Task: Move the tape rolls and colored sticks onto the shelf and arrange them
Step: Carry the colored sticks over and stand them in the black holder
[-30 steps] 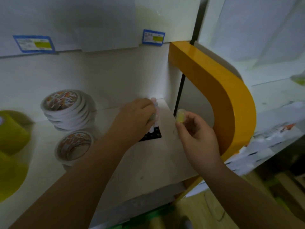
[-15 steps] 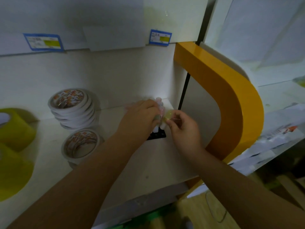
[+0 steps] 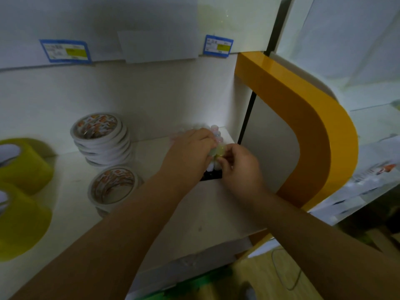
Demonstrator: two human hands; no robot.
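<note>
Pastel sticks [image 3: 216, 135] stand bunched upright at the back right corner of the shelf [image 3: 194, 213], on what looks like a black base [image 3: 211, 176] whose edge shows just below both hands. The left hand [image 3: 188, 152] is curled around the near left side of the bunch, holding it together. The right hand [image 3: 236, 167] pinches a yellow stick [image 3: 220, 150] by its rounded top, pressed against the right side of the bunch and touching the left fingertips. Whether this stick is already seated among the others cannot be told; the hands hide its lower part.

Left of the left hand, well apart from it, a stack of white rolls [image 3: 101, 137] sits toward the back, and 1 more white roll [image 3: 113, 187] lies nearer the front edge, just beside the left forearm. Farther left still, 2 yellow rolls [image 3: 23, 165] lie at the frame's edge, only partly in view.

Judging by this, the work is well along: rolls are already on the shelf in rough groups and most sticks are gathered in their corner. What seems left is settling the yellow stick in, straightening the bunch, and perhaps tidying the lone white roll onto or beside its stack. Whether more items wait off the shelf is not visible.
</note>
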